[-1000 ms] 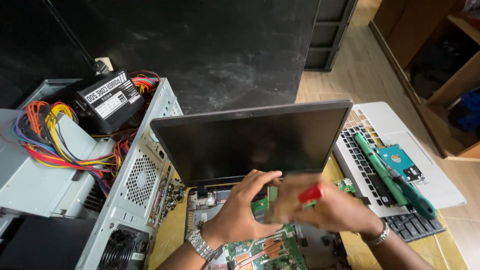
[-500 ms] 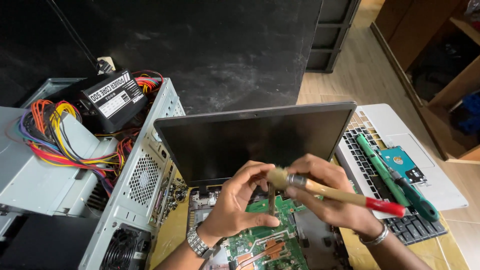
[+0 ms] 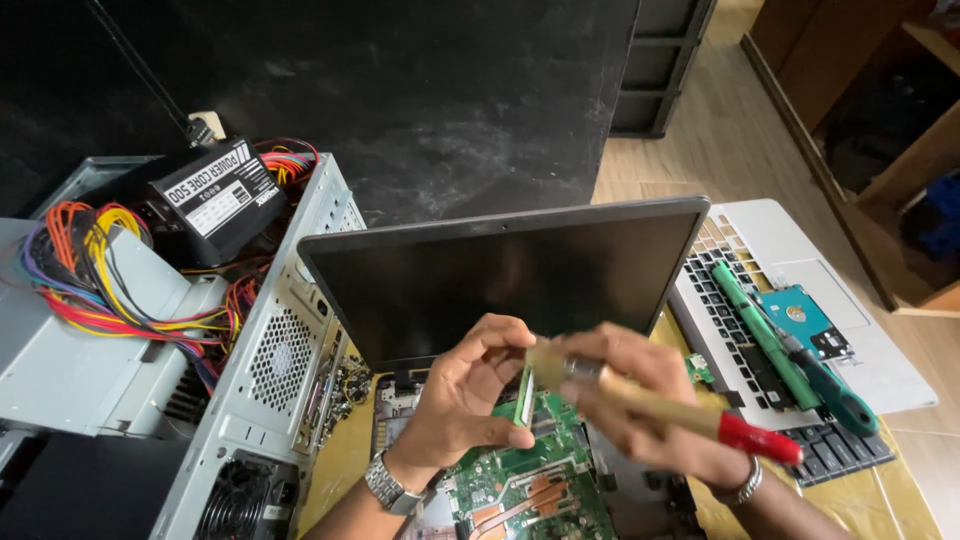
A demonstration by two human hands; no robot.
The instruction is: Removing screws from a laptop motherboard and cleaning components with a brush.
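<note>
Brush (image 3: 655, 400) swung lower in gripping right hand (image 3: 640, 400); left hand (image 3: 465, 400) pinches memory stick (image 3: 524, 395) edge-on above green board (image 3: 530, 490).

Soft daylight fills the scene, brightest at the upper right, where the pale wooden floor (image 3: 720, 140) looks washed out. The black wall (image 3: 400, 90) behind shows a dull, cloudy sheen but no hard glare. The dark laptop screen (image 3: 500, 275) is matte and dim, with only a thin highlight along its top edge. Shadows are weak and diffuse. The right hand (image 3: 640, 400) and its wooden-handled brush with a red tip (image 3: 680, 410) are smeared by motion blur; the left hand (image 3: 465, 395) is sharper. The silver computer case (image 3: 270, 370) leans outward from wide-angle distortion.
</note>
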